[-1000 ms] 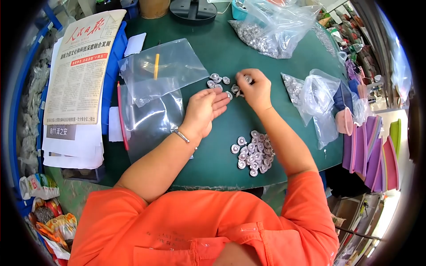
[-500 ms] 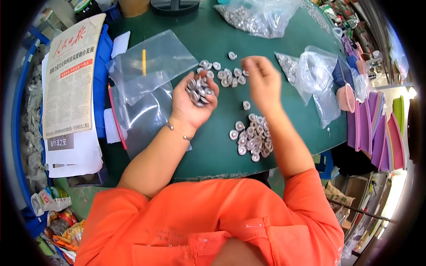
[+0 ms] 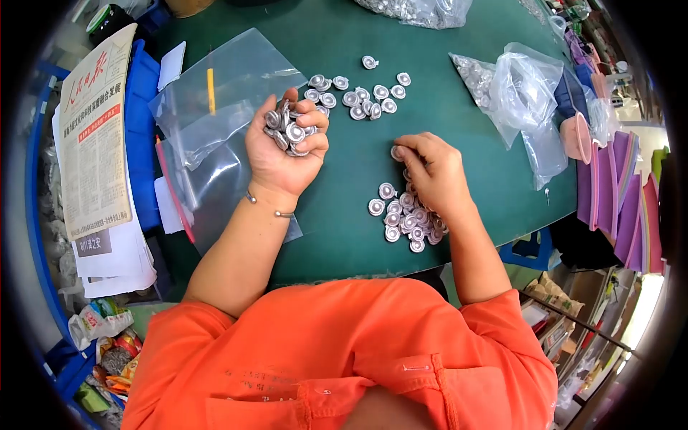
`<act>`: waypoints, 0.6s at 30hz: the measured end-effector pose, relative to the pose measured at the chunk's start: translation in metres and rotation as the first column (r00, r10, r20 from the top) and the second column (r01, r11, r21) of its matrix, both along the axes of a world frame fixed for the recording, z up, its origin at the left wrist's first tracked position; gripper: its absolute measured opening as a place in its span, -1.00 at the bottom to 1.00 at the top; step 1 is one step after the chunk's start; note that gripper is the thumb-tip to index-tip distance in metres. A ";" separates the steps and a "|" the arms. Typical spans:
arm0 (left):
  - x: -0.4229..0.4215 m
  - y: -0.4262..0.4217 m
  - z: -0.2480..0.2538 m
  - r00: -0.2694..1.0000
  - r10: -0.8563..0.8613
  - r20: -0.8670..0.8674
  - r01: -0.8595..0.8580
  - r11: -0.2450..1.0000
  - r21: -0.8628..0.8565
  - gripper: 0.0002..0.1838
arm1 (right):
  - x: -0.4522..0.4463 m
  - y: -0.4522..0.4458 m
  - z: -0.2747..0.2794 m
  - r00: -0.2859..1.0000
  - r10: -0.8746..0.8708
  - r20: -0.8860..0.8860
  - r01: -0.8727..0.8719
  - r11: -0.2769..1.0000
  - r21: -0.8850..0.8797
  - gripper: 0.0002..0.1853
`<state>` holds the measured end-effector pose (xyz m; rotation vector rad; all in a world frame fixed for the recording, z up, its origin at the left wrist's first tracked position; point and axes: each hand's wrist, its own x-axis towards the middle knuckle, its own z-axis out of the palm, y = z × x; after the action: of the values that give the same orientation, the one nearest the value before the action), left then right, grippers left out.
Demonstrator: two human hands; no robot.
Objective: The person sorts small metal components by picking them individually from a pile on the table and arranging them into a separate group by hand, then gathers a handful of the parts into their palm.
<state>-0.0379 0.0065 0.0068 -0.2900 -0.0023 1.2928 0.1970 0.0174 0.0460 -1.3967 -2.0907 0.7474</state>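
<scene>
My left hand is cupped, palm up, with fingers curled around a heap of small round metal pieces. My right hand pinches a single round metal piece between thumb and fingers, low over the table. Partly under that hand lies a dense pile of the same silvery discs, each with a ringed face. Farther forward, a looser group of discs is spread out, and another few lie just beyond my left fingertips. One disc sits apart at the top.
Clear plastic sheets with a yellow strip lie on the green table at left. Newspaper rests over a blue bin. Bags of metal pieces stand at right and at the far edge. Purple foam pieces are at right.
My right hand has come back from the far group toward the near pile and closed on the disc that lay alone. My left hand keeps its heap, fingers curled more. The view has shifted.
</scene>
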 end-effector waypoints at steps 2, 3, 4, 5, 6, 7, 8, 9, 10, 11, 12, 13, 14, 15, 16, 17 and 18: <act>0.000 -0.001 -0.003 1.000 -0.001 -0.011 0.001 1.000 0.001 -0.75 | 0.000 0.003 0.001 1.000 -0.015 -0.018 0.015 0.999 -0.030 -0.86; 0.000 0.000 -0.003 1.000 0.007 -0.014 -0.007 1.000 0.013 -0.75 | 0.003 0.006 -0.002 1.000 -0.017 -0.001 0.017 0.999 0.028 -0.87; 0.000 0.001 -0.003 1.000 -0.002 -0.015 0.003 1.000 0.018 -0.75 | 0.006 0.009 -0.004 1.000 -0.021 0.018 0.020 0.996 0.085 -0.88; 0.000 0.001 -0.002 1.000 0.002 -0.026 -0.002 1.000 0.013 -0.75 | 0.012 0.013 -0.006 0.998 -0.067 -0.012 0.068 0.993 0.097 -0.88; -0.001 0.000 -0.002 0.999 0.009 -0.036 -0.009 1.000 0.004 -0.75 | 0.020 0.016 -0.008 0.993 -0.110 -0.041 0.114 0.988 0.103 -0.89; -0.001 0.000 -0.002 1.000 0.008 -0.021 -0.008 1.000 0.000 -0.75 | 0.027 0.019 -0.008 0.984 -0.162 -0.075 0.167 0.984 0.057 -0.89; -0.001 -0.001 -0.002 1.000 0.004 -0.019 -0.004 1.000 -0.011 -0.75 | 0.032 0.018 -0.005 0.976 -0.202 -0.078 0.202 0.979 -0.007 -0.89; -0.001 -0.001 -0.001 1.000 0.007 -0.018 -0.007 1.000 -0.010 -0.75 | 0.037 0.017 -0.003 0.980 -0.184 -0.072 0.184 0.983 -0.006 -0.89; 0.000 -0.001 -0.001 1.000 0.011 -0.018 -0.011 1.000 -0.007 -0.75 | 0.040 0.017 -0.002 0.984 -0.165 -0.068 0.166 0.986 -0.003 -0.88; 0.000 -0.001 0.000 1.000 0.012 -0.021 -0.012 1.000 0.000 -0.75 | 0.040 0.017 0.001 0.984 -0.167 -0.067 0.166 0.986 -0.007 -0.88; 0.000 -0.001 0.000 1.000 0.011 -0.022 -0.011 1.000 -0.004 -0.75 | 0.039 0.015 0.004 0.993 -0.107 -0.053 0.107 0.994 0.009 -0.88; 0.000 -0.001 0.000 1.000 0.010 -0.028 -0.010 1.000 -0.003 -0.75 | 0.039 0.013 0.005 0.998 -0.046 -0.039 0.047 0.999 0.024 -0.88; 0.000 -0.001 0.000 0.999 0.009 -0.033 -0.009 1.000 0.000 -0.75 | 0.037 0.011 0.004 0.998 -0.045 -0.039 0.046 0.999 0.021 -0.88; 0.001 -0.001 0.001 0.999 0.012 -0.033 -0.012 1.000 -0.001 -0.75 | 0.033 0.009 0.003 0.998 -0.020 -0.052 0.022 0.999 0.025 -0.87; 0.001 -0.001 0.001 0.999 0.014 -0.036 -0.015 1.000 -0.003 -0.74 | 0.029 0.008 0.002 0.998 0.006 -0.066 -0.004 1.000 0.028 -0.86; 0.001 -0.001 0.001 0.999 0.016 -0.041 -0.016 1.000 -0.006 -0.74 | 0.027 0.009 -0.003 0.997 0.076 -0.029 -0.073 0.992 0.102 -0.81; 0.001 -0.001 0.000 0.999 0.017 -0.044 -0.017 1.000 -0.008 -0.74 | 0.022 0.007 -0.004 0.993 0.086 0.080 -0.099 0.980 0.173 -0.79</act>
<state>-0.0372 0.0053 0.0069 -0.2694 0.0378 1.3163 0.2189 0.0248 0.0422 -1.2549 -2.2313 0.5382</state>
